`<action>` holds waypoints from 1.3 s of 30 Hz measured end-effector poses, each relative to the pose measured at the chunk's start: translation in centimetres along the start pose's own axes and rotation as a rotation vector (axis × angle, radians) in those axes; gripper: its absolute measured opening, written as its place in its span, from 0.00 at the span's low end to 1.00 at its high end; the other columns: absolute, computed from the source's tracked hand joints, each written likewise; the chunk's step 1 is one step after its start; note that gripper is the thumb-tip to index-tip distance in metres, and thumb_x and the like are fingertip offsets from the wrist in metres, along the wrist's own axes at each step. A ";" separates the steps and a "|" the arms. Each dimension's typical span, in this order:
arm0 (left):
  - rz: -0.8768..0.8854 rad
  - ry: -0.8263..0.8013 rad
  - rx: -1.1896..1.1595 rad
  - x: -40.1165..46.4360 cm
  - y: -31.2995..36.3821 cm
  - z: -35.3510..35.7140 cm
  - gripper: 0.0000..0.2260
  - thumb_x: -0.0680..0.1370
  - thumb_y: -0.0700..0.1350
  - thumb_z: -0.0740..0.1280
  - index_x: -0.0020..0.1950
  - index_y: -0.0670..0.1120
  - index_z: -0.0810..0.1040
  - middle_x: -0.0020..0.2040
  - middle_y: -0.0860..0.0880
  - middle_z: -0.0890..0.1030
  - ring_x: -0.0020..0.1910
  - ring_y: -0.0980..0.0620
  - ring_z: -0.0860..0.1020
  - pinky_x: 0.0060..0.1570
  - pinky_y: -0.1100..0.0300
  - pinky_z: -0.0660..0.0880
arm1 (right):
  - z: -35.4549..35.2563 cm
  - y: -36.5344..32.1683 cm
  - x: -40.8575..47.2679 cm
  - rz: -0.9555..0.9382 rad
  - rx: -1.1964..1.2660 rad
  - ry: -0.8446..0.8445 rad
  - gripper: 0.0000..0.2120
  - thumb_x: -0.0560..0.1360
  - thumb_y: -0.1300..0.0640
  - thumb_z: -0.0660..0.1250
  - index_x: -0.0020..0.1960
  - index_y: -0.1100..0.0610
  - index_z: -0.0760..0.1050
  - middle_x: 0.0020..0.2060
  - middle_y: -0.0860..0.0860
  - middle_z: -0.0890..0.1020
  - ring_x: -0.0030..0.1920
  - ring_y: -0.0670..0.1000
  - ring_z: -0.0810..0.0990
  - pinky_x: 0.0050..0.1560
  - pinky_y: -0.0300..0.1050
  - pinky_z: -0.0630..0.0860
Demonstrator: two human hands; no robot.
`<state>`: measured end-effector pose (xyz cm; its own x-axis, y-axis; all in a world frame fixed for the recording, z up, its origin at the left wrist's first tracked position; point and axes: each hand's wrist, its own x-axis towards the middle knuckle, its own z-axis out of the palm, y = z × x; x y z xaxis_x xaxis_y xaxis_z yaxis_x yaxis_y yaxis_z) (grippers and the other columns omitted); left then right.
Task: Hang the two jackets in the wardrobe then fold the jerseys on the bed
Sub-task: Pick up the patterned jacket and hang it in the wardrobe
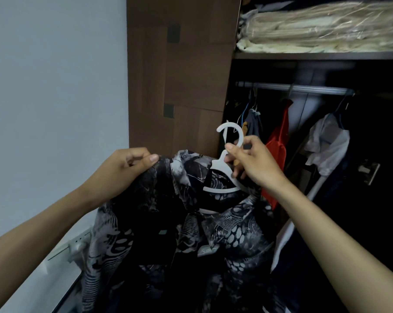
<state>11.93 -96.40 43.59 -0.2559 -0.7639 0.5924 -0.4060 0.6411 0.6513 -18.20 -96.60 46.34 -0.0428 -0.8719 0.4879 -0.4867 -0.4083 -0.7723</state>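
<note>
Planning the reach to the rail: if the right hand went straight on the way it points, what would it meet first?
Probably the red garment hanging just beyond the right hand, which grips the white hanger; the rail sits higher. Depth is unclear.

open closet and wall, non-task items only

pale blue-grey wall (55,86) fills the left; low on it, near left, a white socket strip (78,241) above the dark edge of a screen or panel, too cropped to tell which. brown wood-grain door (179,75) stands centre, two dark square patches on it. far right top, a shelf (315,55) carries cream bedding in clear plastic (322,26). below the shelf a metal rail (292,87) holds a red garment (279,150), a dark blue-grey garment (255,123) left of it on a wire hanger, and a white shirt (329,143) further right. a metal latch (369,171) shows on the dark interior, far right.
</note>
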 end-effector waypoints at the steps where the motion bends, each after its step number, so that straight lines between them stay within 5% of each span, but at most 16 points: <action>1: 0.011 0.010 0.009 -0.1 0.1 -0.3 0.19 0.82 0.52 0.65 0.39 0.38 0.72 0.30 0.47 0.67 0.31 0.54 0.64 0.30 0.62 0.60 | -0.1 -0.4 0.1 -0.007 0.096 -0.022 0.07 0.81 0.53 0.68 0.52 0.57 0.73 0.35 0.52 0.86 0.25 0.48 0.80 0.27 0.41 0.74; 5: 0.037 0.189 0.138 0.1 -0.6 -2.5 0.16 0.82 0.51 0.66 0.40 0.41 0.78 0.35 0.40 0.77 0.33 0.55 0.71 0.35 0.61 0.67 | -1.3 -1.6 0.4 -0.023 0.315 -0.001 0.07 0.81 0.59 0.69 0.51 0.63 0.79 0.36 0.58 0.86 0.28 0.49 0.84 0.29 0.37 0.80; 8: -0.053 0.325 0.253 0.2 -3.0 -5.2 0.10 0.81 0.50 0.68 0.40 0.50 0.81 0.38 0.47 0.83 0.37 0.58 0.77 0.40 0.65 0.71 | -3.0 -1.1 1.2 -0.051 0.260 0.090 0.07 0.80 0.58 0.70 0.48 0.61 0.81 0.35 0.54 0.87 0.25 0.46 0.77 0.27 0.35 0.73; 10: -0.084 0.219 0.518 0.0 -3.7 -5.6 0.06 0.80 0.45 0.70 0.47 0.56 0.83 0.51 0.47 0.85 0.51 0.49 0.83 0.54 0.60 0.74 | -3.0 -1.2 1.3 -0.074 0.234 0.077 0.05 0.79 0.58 0.71 0.46 0.59 0.82 0.34 0.53 0.87 0.29 0.49 0.79 0.32 0.38 0.75; 12: -0.011 0.034 0.623 -0.1 -3.3 -4.1 0.16 0.76 0.42 0.69 0.63 0.49 0.81 0.63 0.46 0.81 0.62 0.44 0.79 0.64 0.56 0.72 | -1.7 -1.8 1.1 -0.109 0.220 0.013 0.05 0.78 0.60 0.71 0.48 0.63 0.82 0.34 0.53 0.87 0.32 0.49 0.83 0.37 0.40 0.78; 15: 0.044 -0.087 0.387 0.3 -0.9 -0.5 0.16 0.75 0.43 0.67 0.63 0.49 0.81 0.59 0.54 0.82 0.57 0.58 0.79 0.58 0.72 0.69 | 0.6 -3.0 0.8 -0.160 0.204 -0.123 0.04 0.79 0.63 0.70 0.48 0.65 0.80 0.35 0.58 0.87 0.35 0.50 0.85 0.42 0.40 0.82; 17: -0.121 -0.154 0.047 0.6 0.8 1.5 0.11 0.80 0.39 0.65 0.54 0.51 0.85 0.52 0.55 0.86 0.50 0.61 0.81 0.53 0.70 0.73 | 1.3 -3.3 0.7 -0.185 0.196 -0.192 0.03 0.79 0.64 0.70 0.47 0.65 0.80 0.39 0.64 0.86 0.37 0.53 0.86 0.45 0.43 0.84; 19: -0.287 -0.152 -0.207 1.1 1.2 2.5 0.13 0.81 0.40 0.62 0.50 0.51 0.86 0.50 0.53 0.87 0.51 0.59 0.83 0.52 0.64 0.75 | 1.3 -3.3 0.6 -0.197 0.152 -0.218 0.04 0.78 0.63 0.71 0.47 0.64 0.80 0.35 0.58 0.87 0.40 0.56 0.87 0.44 0.41 0.83; 21: -0.408 -0.155 -0.339 1.7 1.2 2.8 0.12 0.80 0.41 0.64 0.50 0.50 0.87 0.51 0.50 0.87 0.53 0.53 0.84 0.54 0.58 0.76 | 1.2 -3.3 0.2 -0.198 0.092 -0.228 0.06 0.78 0.61 0.72 0.46 0.64 0.80 0.32 0.54 0.87 0.43 0.57 0.88 0.43 0.37 0.80; 25: -0.496 -0.210 -0.507 2.8 1.3 3.2 0.11 0.78 0.34 0.69 0.56 0.45 0.84 0.50 0.45 0.87 0.49 0.49 0.85 0.52 0.57 0.78 | 0.9 -3.3 0.2 -0.205 0.073 -0.228 0.07 0.78 0.61 0.72 0.48 0.66 0.81 0.38 0.62 0.87 0.43 0.58 0.88 0.46 0.44 0.84; 28: -0.340 -0.146 -0.521 3.4 2.0 3.7 0.15 0.74 0.27 0.69 0.55 0.44 0.83 0.41 0.48 0.84 0.39 0.55 0.82 0.45 0.66 0.78 | 0.1 -3.3 0.4 -0.188 0.105 -0.200 0.06 0.79 0.63 0.71 0.49 0.67 0.80 0.41 0.66 0.86 0.41 0.55 0.88 0.47 0.43 0.83; 33: -0.041 -0.009 -0.385 3.8 4.4 4.2 0.14 0.72 0.29 0.74 0.49 0.46 0.81 0.44 0.49 0.82 0.38 0.58 0.81 0.42 0.69 0.77 | -0.5 -3.0 0.0 -0.139 0.123 -0.178 0.08 0.80 0.65 0.68 0.54 0.71 0.78 0.41 0.63 0.84 0.32 0.42 0.85 0.34 0.30 0.77; 37: 0.483 0.202 0.135 3.9 6.0 4.8 0.12 0.72 0.27 0.69 0.43 0.44 0.81 0.44 0.48 0.80 0.41 0.52 0.80 0.43 0.60 0.77 | -0.6 -3.4 0.1 -0.128 0.137 -0.164 0.10 0.80 0.63 0.69 0.54 0.70 0.78 0.42 0.64 0.86 0.34 0.43 0.86 0.33 0.29 0.76; 39: 0.511 0.131 0.243 3.4 5.5 5.3 0.08 0.73 0.33 0.73 0.47 0.45 0.82 0.48 0.49 0.80 0.47 0.51 0.79 0.49 0.59 0.76 | -0.9 -3.4 0.2 -0.133 0.155 -0.119 0.09 0.80 0.63 0.69 0.54 0.70 0.79 0.38 0.56 0.87 0.34 0.43 0.86 0.32 0.29 0.76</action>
<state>4.17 -95.83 46.65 -0.3678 -0.3369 0.8667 -0.4536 0.8787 0.1490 -17.34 -95.11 49.47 0.1202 -0.8298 0.5450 -0.3410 -0.5501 -0.7623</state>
